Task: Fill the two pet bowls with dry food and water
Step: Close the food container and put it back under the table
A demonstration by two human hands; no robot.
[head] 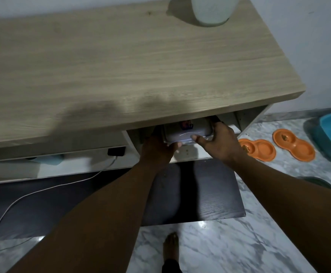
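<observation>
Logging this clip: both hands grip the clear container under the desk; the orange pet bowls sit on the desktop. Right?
No. The head view shows the orange pet bowls on the floor beside the desk, not on it. The left hand and right hand grip the clear container.

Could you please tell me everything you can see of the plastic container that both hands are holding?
The plastic container is a clear, round-cornered box with a red-and-blue label on top. It lies roughly level, half inside the compartment under the wooden desktop. The left hand grips its near left corner; the right hand grips its right side, thumb on the near edge. Contents unclear.
</observation>
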